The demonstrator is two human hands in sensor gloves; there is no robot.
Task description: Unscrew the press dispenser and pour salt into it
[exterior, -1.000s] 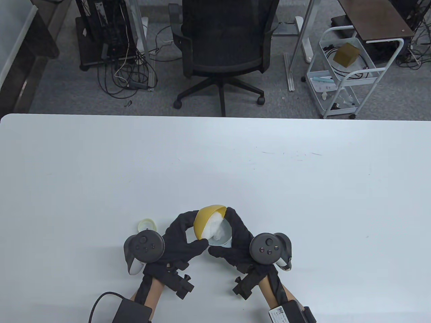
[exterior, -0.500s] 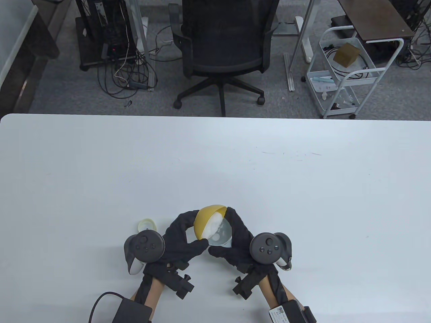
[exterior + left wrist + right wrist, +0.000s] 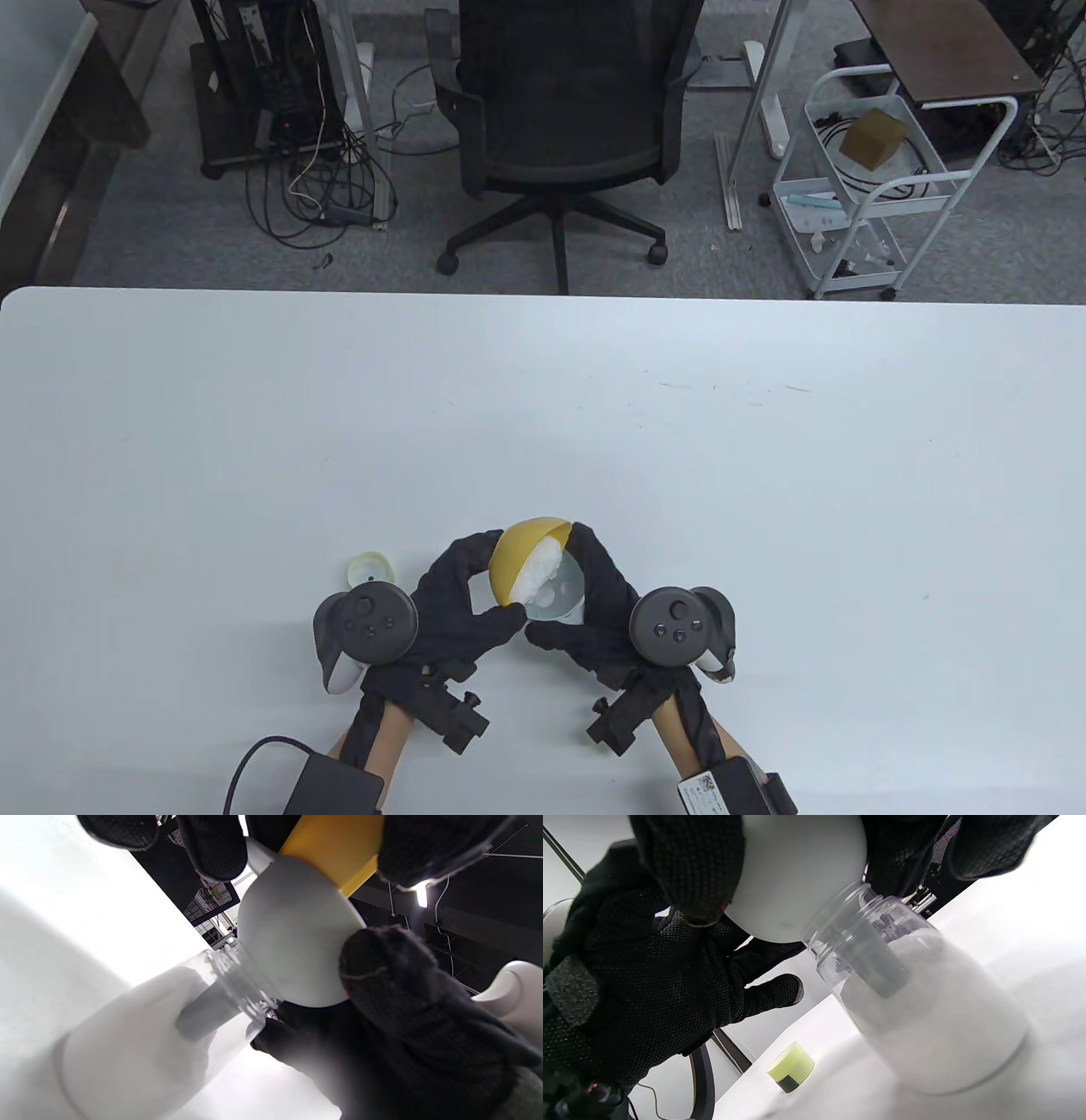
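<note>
While the left hand (image 3: 462, 598) grips the tipped yellow bowl (image 3: 515, 556), salt (image 3: 541, 570) slides toward the clear jar (image 3: 916, 1005) just below its rim. Right hand (image 3: 594, 615) wraps the jar on the tabletop (image 3: 764, 475). Jar looks rigid, slick, bottom-heavy with salt; hold low on body. Cap (image 3: 790, 1067) lies beyond left hand.

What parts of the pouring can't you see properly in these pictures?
- Table view: the clear plastic jar is mostly hidden by both gloved hands and the yellow bowl.
- Left wrist view: the yellow bowl's inside faces away, so the salt left is unseen.
- Right wrist view: the small pale green cap is blurred.
</note>
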